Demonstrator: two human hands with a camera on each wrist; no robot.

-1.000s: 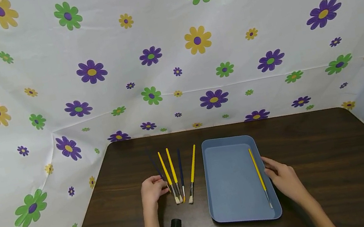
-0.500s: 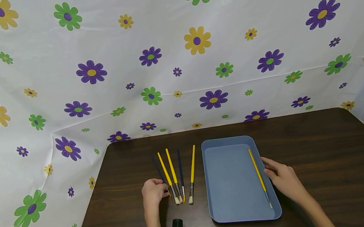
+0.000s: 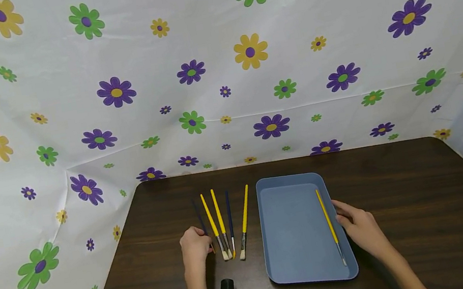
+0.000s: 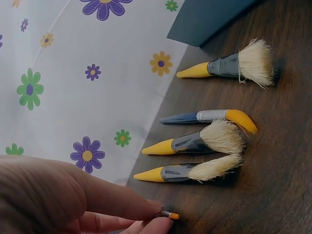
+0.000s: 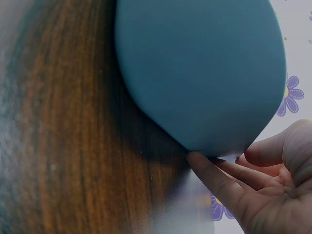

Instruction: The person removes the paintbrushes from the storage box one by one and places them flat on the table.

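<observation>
The left hand (image 3: 194,248) pinches the dark blue brush (image 3: 199,216) near its bristle end; the handle points away from the person. The right hand (image 3: 360,227), fingers relaxed, touches the tray (image 3: 303,276) (right rim).

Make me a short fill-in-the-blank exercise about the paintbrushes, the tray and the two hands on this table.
1. The paintbrush inside the blue tray has a ____ handle.
2. The left hand pinches a dark blue brush at the ____ end of the row.
3. The right hand touches the tray's ____ edge.
4. Counting the pinched one, ____ brushes lie on the table outside the tray.

Missing words: yellow; left; right; five
</observation>
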